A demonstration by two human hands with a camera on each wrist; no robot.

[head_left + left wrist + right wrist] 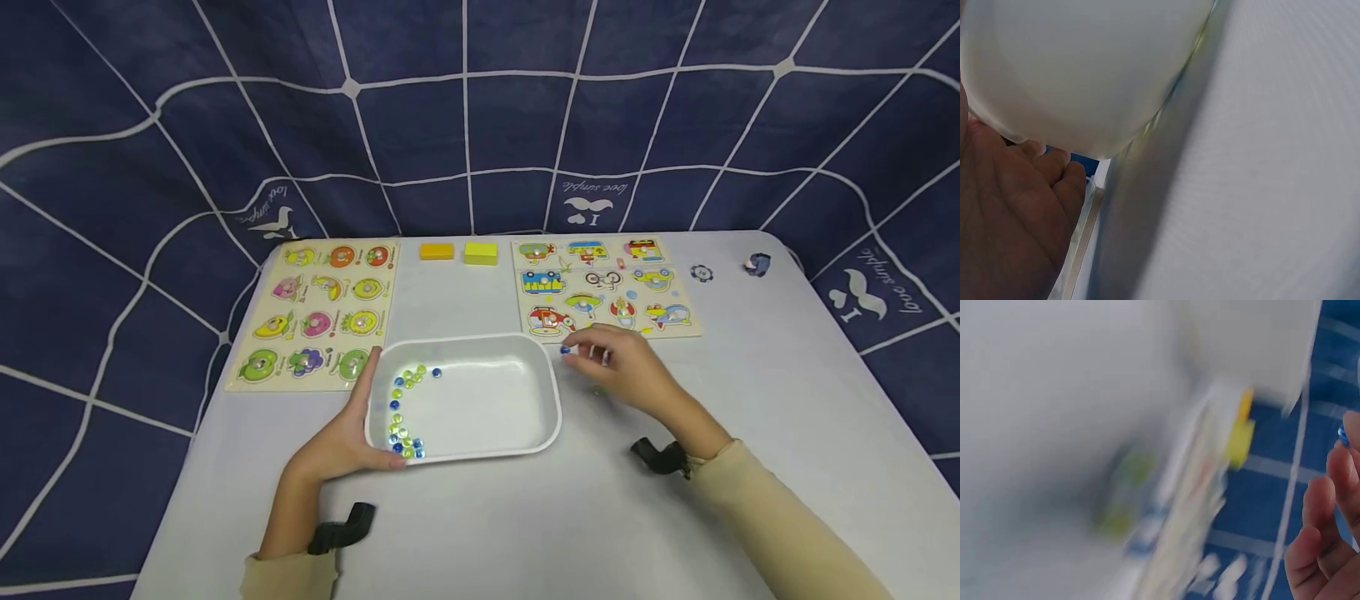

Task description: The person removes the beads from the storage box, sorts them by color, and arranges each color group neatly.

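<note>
My left hand (339, 440) holds the white tray (480, 455) by its left end, the thumb at the near rim and the other fingers along the outer wall. In the left wrist view, its fingers curl against the tray's underside (1085, 69). Several blue and yellow-green glass beads (397, 418) lie inside the tray, gathered along its left side. Just off the tray's right rim, my right hand (626, 367) pinches a small blue glass bead (566, 350) between thumb and fingertips. Beneath that hand, blurred yellow-green beads (1124, 494) rest on the table.
A fruit puzzle board (303, 312) lies left of the tray, and a vehicle puzzle board (600, 287) behind the right hand. Orange (437, 251) and yellow blocks (481, 253) sit at the back. A patterned disc (702, 272) and a dark blue object (757, 265) stand far right.
</note>
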